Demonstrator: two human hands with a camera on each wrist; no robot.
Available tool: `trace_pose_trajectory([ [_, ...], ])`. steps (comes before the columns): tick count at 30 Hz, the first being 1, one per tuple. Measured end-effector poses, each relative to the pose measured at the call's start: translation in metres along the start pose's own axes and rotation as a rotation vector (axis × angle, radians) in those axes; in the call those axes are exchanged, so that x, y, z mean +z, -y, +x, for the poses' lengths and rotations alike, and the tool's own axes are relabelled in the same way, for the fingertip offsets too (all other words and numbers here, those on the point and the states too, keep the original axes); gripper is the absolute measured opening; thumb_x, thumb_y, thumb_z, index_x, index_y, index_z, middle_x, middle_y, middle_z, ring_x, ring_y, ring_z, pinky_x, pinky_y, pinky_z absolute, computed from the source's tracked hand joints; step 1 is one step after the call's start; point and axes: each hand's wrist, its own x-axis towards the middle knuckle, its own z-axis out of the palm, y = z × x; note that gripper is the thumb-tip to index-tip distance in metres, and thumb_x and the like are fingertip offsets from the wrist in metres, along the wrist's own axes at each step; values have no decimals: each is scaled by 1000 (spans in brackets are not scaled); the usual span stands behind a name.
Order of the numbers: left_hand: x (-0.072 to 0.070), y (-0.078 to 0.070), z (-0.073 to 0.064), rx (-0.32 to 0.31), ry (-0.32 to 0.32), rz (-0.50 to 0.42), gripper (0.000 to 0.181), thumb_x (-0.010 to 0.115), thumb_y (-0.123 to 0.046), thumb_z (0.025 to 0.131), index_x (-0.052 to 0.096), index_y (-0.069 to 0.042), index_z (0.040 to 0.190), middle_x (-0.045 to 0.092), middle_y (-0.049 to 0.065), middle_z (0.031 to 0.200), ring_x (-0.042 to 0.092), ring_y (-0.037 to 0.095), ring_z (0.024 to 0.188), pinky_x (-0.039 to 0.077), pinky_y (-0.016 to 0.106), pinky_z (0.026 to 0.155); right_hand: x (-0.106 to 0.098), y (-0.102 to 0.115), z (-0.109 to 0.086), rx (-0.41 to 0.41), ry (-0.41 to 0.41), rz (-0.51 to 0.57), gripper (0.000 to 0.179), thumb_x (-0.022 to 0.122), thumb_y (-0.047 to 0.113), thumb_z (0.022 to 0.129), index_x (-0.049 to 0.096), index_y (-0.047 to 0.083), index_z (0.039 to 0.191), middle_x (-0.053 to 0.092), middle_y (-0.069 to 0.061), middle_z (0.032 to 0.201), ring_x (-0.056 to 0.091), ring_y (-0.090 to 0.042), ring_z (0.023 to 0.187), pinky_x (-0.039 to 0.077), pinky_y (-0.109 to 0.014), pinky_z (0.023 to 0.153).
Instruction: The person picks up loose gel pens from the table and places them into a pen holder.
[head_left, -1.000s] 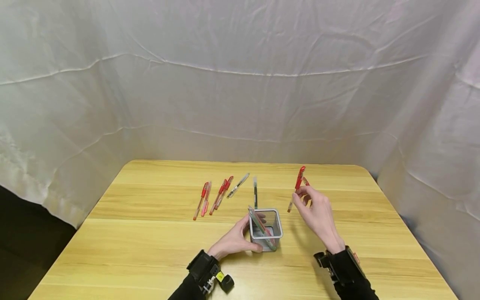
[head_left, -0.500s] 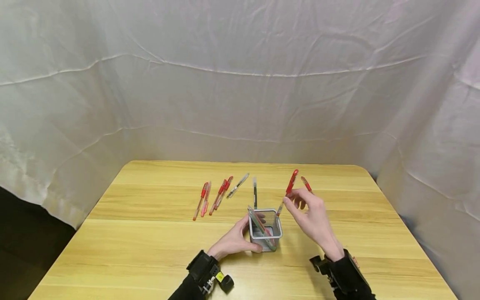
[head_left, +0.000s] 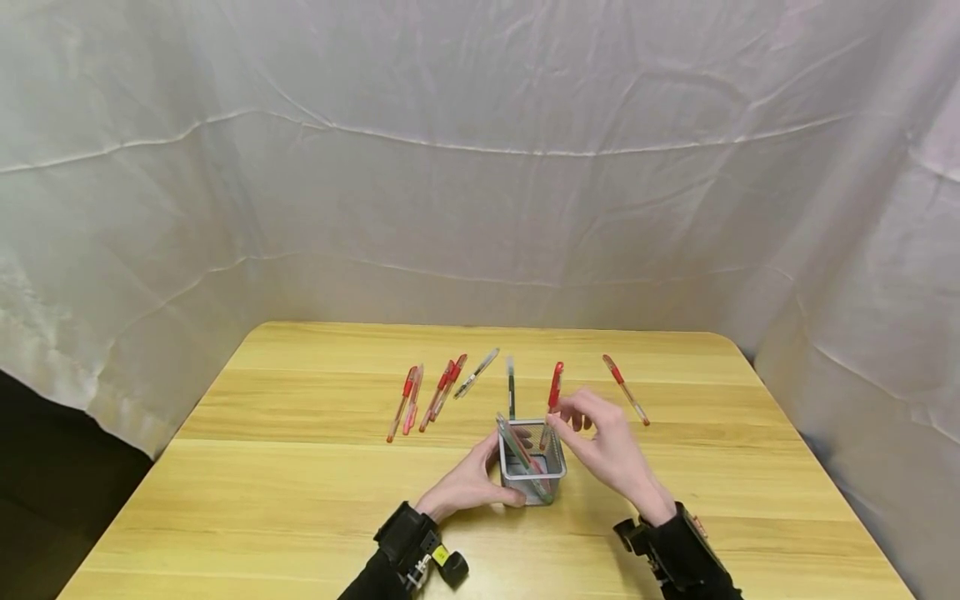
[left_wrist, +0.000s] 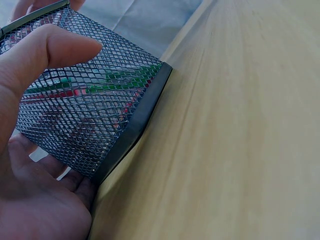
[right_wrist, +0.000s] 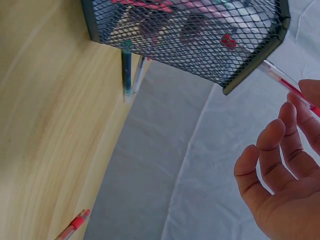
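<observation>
A square mesh pen holder (head_left: pixel 555 477) stands on the table, several pens leaning inside it. My left hand (head_left: pixel 472 482) grips it from the left, thumb across the near side and fingers round the far side, as the left wrist view (left_wrist: pixel 50 65) also shows. Between thumb and fingertips my right hand (head_left: pixel 603 437) pinches a red gel pen (head_left: pixel 555 387), cap end up. Its lower end is inside the holder's mouth; through the mesh in the right wrist view the red tip (right_wrist: pixel 228 41) shows.
Several red pens (head_left: pixel 442 387) lie left of the holder. A grey-and-clear pen (head_left: pixel 476 372) and a dark-barrelled pen (head_left: pixel 512 392) lie behind it. One more red pen (head_left: pixel 626 389) lies to the right. Pale cloth (head_left: pixel 480 208) hangs behind the table.
My right hand has carried the red gel pen leftward from the right side, and its lower end has entered the pen holder. The left hand and holder have stayed put.
</observation>
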Motion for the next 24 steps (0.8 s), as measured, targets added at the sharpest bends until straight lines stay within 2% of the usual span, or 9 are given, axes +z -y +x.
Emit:
trace_pose_trajectory([
  [7,0,0,-1,-15,-8,10,86,82,-10,69,46,-20,147,53,5,148,38,29,147,17,58,125,4,-2,-4,-6,46,-41,16,77,1,82,73,13,91,56,9,77,42,-5,66,33,-15,59],
  [14,0,1,0,-12,-5,14,89,83,-10,69,44,-21,149,51,5,151,37,30,148,18,57,125,6,-1,-6,-1,72,-125,12,80,4,80,77,12,88,59,8,77,47,-9,67,34,-15,60],
  [19,0,1,0,-18,1,5,94,82,-10,71,39,-22,153,48,5,154,35,30,149,17,56,126,4,1,-7,11,48,-179,11,79,4,81,77,9,91,56,6,76,41,-6,69,31,-15,62],
  [24,-1,1,0,-24,3,11,99,82,-12,71,33,-16,157,48,7,154,36,31,149,18,56,125,-1,-5,-10,44,9,-184,13,78,4,83,75,9,94,58,6,80,38,-7,70,31,-18,64],
])
